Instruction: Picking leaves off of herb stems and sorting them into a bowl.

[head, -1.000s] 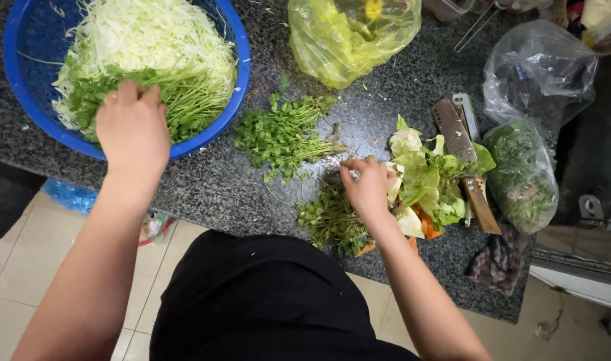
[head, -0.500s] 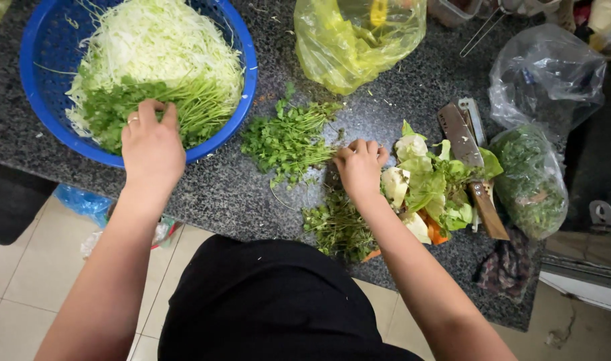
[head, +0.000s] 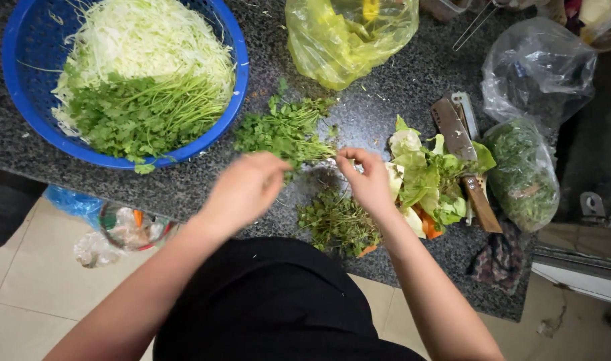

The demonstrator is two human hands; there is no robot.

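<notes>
At the centre of the frame, on the speckled dark stone counter point(head: 399, 87), lies a loose bunch of green leafy herbs point(head: 285, 130), its stems pointing right toward the two hands. Just below it sits a second, darker heap of picked herb sprigs point(head: 337, 224) near the counter's front edge. To the right, a pile of pale cabbage leaves and vegetable scraps point(head: 429, 180) lies with a cleaver point(head: 462, 157) resting across it, wooden handle toward the lower right. Further right, a clear bag of greens point(head: 523, 174) lies on its side, with a crumpled empty clear bag point(head: 536, 67) above it. A dark cloth point(head: 496, 261) lies at the counter's lower right.

In the upper left, a blue plastic colander point(head: 24, 80) holds shredded white cabbage point(head: 151, 40) with a layer of green herbs point(head: 141, 113) laid over its lower part. At top centre a yellow plastic bag point(head: 345, 37) sits open; its contents are unclear. Beneath the counter on the left, a bin lined with a bag point(head: 128, 227) stands on the tiled floor.

The left hand point(head: 242, 190) reaches in from the lower left, blurred, fingers curled at the herb stems; whether it grips them cannot be told. The right hand point(head: 365, 177) pinches the stem ends between thumb and fingertips.
</notes>
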